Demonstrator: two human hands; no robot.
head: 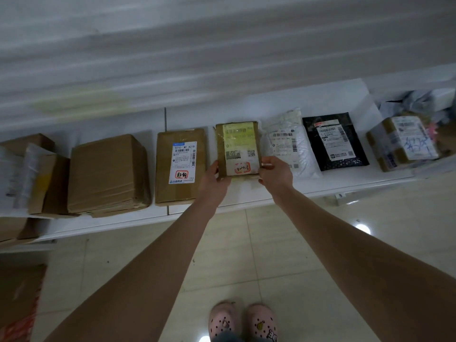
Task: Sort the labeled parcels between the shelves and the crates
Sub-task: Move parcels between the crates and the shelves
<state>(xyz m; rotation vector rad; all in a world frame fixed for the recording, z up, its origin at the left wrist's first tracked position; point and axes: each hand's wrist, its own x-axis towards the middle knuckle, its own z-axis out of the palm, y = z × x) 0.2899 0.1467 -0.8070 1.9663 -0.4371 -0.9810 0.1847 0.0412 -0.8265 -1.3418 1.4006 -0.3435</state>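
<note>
Gripping one brown parcel [238, 146]: left hand [213, 180], right hand [275, 172]; one white bag [288, 144] beside.

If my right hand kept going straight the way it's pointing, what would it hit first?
The right hand points up and to the left and grips the near right corner of the small brown parcel, so it would press into that first. What lies beyond the parcel is unclear.

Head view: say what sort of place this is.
Likely a parcel sorting room: a white shelf, and along it a labelled box, a small box, a white bag and a black bag, all with barcoded shipping labels.
</note>
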